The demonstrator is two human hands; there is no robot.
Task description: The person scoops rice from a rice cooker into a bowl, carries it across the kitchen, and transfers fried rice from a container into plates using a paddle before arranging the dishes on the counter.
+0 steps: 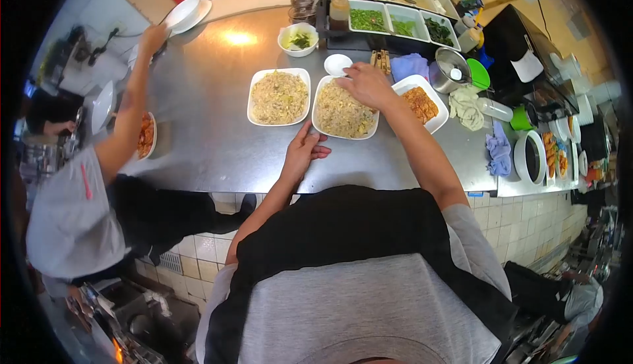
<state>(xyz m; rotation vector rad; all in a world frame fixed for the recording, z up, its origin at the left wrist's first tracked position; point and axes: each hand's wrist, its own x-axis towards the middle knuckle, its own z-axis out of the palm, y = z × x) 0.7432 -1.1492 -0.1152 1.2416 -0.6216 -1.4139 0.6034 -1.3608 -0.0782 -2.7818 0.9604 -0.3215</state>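
Two square white bowls of fried rice stand side by side on the steel counter, a left bowl (pixel 279 97) and a right bowl (pixel 345 108). My left hand (pixel 306 150) is at the near left corner of the right bowl, fingers loosely stretched out and close to its rim. Above the far side of that same bowl is my right hand (pixel 367 84), palm down with its fingers drawn together. Its fingertips are beside a small white dish (pixel 337 64). Whatever lies between those fingertips is hidden.
A white bowl with greens (pixel 298 39) stands behind the rice. To the right is a white dish of reddish-brown food (pixel 422 104). Topping trays (pixel 369 20) line the back beside a metal pot (pixel 450 70). At left, a co-worker's arm (pixel 135 100) reaches toward white bowls (pixel 182 16).
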